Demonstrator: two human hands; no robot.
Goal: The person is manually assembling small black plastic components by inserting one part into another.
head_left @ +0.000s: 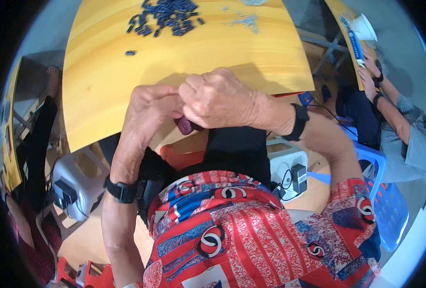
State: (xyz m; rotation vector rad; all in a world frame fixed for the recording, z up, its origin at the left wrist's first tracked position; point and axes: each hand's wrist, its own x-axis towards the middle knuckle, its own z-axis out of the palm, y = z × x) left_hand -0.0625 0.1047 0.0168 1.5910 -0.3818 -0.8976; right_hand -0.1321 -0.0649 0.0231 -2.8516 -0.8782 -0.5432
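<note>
My left hand (156, 102) and my right hand (217, 100) meet over the near edge of the yellow table (102, 91). Their fingers are pinched together, and whatever is between them is hidden behind the knuckles. Just below the fingers a dark red, rough-textured thing (184, 126) shows; I cannot tell whether it is held. Farther off lies a heap of small dark blue pieces (169, 17), with one stray piece (130, 53) nearer to me. Tiny silvery parts (246, 22) are scattered to the right of the heap.
A clear dish (254, 2) stands at the table's far edge. On the right, another person's hands (366, 72) are at a second table with a white cup (364, 28). Grey stools (85, 177) and a blue chair (390, 216) stand around.
</note>
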